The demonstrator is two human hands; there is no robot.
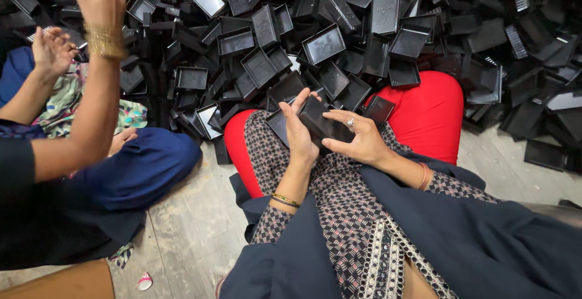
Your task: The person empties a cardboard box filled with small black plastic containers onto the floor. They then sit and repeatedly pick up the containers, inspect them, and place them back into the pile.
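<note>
Head view: both hands' grip clamped on black tray [324, 123]; tray pile [364, 26] covers grey plank floor [188, 226].

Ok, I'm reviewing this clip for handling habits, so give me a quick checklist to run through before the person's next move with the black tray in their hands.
1. Left hand on the black tray: ok, fingers wrapped over its left edge.
2. Right hand on the tray: ok, fingers on its right side.
3. Tray supported above the lap: ok, both hands carry it.
4. Pile of black trays close ahead: ok, just past the knees.
5. Co-worker's raised arm apart from the tray: ok, well to the left.
6. Tray free of defects: cannot tell.
</note>
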